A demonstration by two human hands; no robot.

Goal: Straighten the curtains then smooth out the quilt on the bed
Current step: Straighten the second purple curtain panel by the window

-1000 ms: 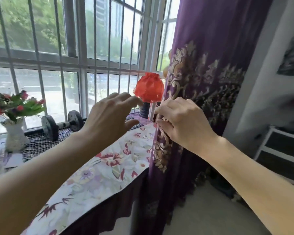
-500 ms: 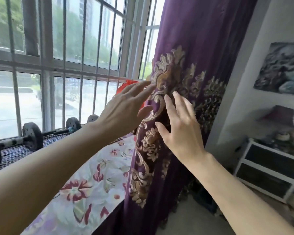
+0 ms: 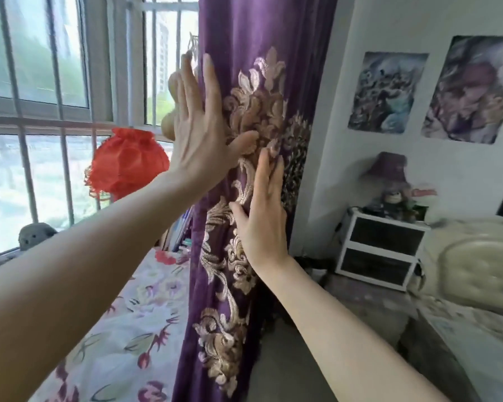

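A purple curtain [image 3: 259,27] with gold embroidery hangs gathered in the middle of the view, beside the window. My left hand [image 3: 199,132] lies flat against its left edge, fingers spread and pointing up. Lower and to the right, my right hand [image 3: 262,216] presses flat on the embroidered part, fingers up. Neither hand grips the cloth. The bed [image 3: 476,256] with a cream tufted headboard shows at the right edge; its quilt [image 3: 482,329] is only partly in view.
A barred window [image 3: 64,105] fills the left. Below it a floral cloth [image 3: 122,329] covers a ledge with a red lamp [image 3: 127,162]. A white bedside cabinet [image 3: 381,250] stands against the wall under two posters [image 3: 386,91].
Both hands have risen along the curtain and now lie flat on it; the right hand let go of the curtain edge it pinched. The view has swung to the right toward the bed.
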